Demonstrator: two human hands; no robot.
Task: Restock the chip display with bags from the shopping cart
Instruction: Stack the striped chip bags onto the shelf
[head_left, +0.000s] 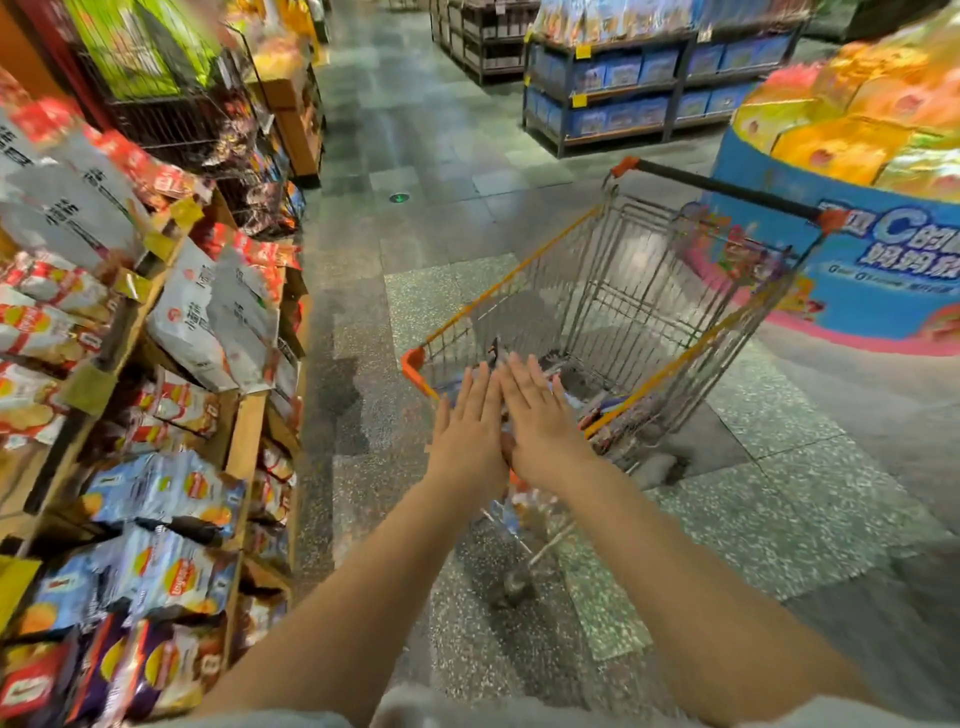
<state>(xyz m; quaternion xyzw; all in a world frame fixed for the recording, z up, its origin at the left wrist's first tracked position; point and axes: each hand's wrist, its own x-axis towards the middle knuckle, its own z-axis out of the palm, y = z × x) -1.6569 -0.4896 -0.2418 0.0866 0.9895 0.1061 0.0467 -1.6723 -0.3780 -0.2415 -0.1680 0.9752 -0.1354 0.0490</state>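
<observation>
Wire cart (649, 291), blurred bags (618, 410) inside

Round blue stand (852, 270): is showing a big letter "C" with Chinese words beside it, too blurry to read.
Chip bags (171, 577): are showing a round red and yellow logo, its name too blurry to read.
Grey bags (208, 312): are carrying dark Chinese letters, too blurry to read.

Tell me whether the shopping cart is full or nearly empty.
Nearly empty: the shopping cart shows bare wire through most of its basket, with a few bags at the bottom.
</observation>
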